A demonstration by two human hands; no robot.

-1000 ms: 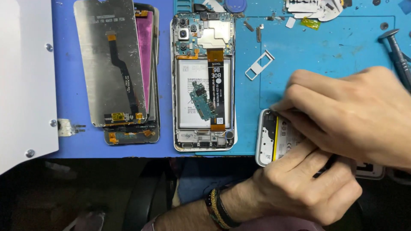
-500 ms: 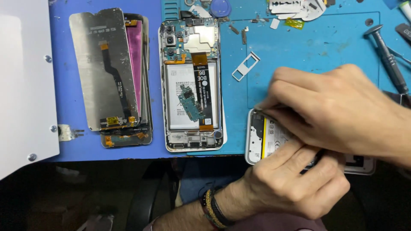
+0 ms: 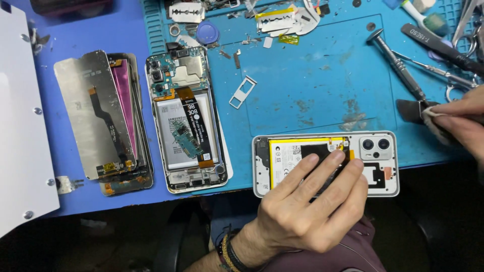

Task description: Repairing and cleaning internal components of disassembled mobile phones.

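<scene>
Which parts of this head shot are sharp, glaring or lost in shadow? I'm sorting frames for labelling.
Head view: the blue mat is evenly lit and sharp; the left hand on the white open phone is crisp; the right hand, cut by the frame edge, looks slightly soft; mild sheen on the grey screen panel; below the bench edge everything sinks into dark shadow.

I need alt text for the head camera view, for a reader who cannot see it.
A person's left hand presses its fingers on the battery of an opened white phone lying on a blue repair mat. The right hand pinches a small cloth at the right edge. Another opened phone and loose screens lie further left.
</scene>
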